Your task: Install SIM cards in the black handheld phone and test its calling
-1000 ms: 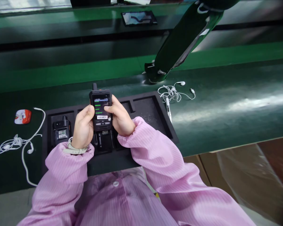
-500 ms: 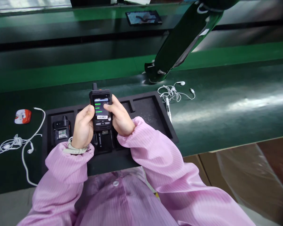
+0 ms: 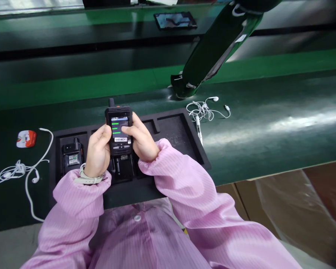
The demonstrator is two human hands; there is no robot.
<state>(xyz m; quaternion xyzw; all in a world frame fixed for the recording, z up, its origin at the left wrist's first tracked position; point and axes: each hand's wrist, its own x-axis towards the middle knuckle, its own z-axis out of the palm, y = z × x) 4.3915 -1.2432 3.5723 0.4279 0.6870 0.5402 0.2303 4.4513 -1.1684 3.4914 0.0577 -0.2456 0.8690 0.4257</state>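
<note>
As left hand [image 3: 97, 151] and right hand [image 3: 142, 139] hold a handset [image 3: 118, 129], screen [image 3: 118, 125] unreadable

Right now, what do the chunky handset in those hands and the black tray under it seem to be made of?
The handset looks like matte black plastic or rubberized casing, going by its dull, thick body, with a glossy screen, probably glass. The tray looks like matte black foam, given its soft-edged cut pockets, though moulded rubber is possible.

Green text lines on the handset screen [image 3: 118, 125], too small to read, barcode label [image 3: 120, 139] beneath, digits illegible
</note>
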